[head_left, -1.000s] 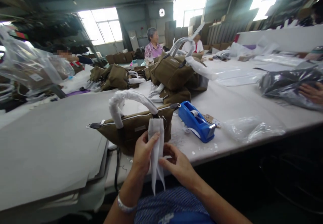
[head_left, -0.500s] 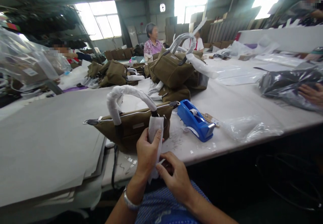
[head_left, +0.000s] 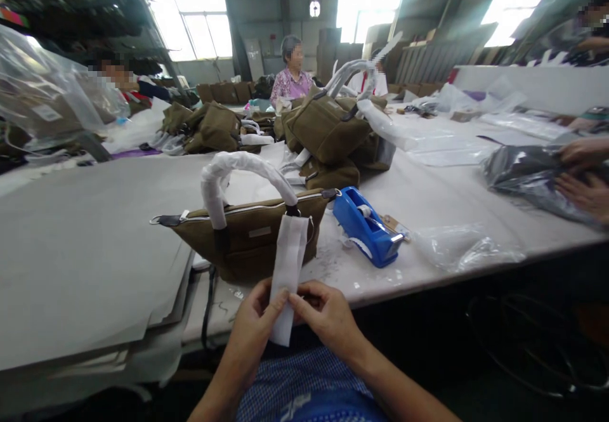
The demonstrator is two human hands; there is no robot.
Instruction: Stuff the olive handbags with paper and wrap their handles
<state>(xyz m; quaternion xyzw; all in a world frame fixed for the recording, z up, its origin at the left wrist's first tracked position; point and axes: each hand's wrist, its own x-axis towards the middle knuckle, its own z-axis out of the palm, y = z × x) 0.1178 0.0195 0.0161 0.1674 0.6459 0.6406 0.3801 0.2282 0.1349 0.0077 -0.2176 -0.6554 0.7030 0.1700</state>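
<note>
An olive bag with a zipped top stands upright at the table's near edge, its arched handle wrapped in white material. A white strip hangs from the handle's right end over the bag's front. My left hand pinches the strip's lower part from the left, thumb in front. From the right, my right hand grips the same part, its thumb close to the left thumb. The strip's loose end shows below both hands. Some fingers are hidden behind it.
A blue tape dispenser sits right of the bag, near clear plastic. Large pale sheets lie left. More olive bags are piled behind. At the right, another person's hands touch a plastic-wrapped dark item.
My left hand has moved down the strip, beside my right hand, leaving its upper part uncovered. At the right, a second hand of the other person has come into view.
</note>
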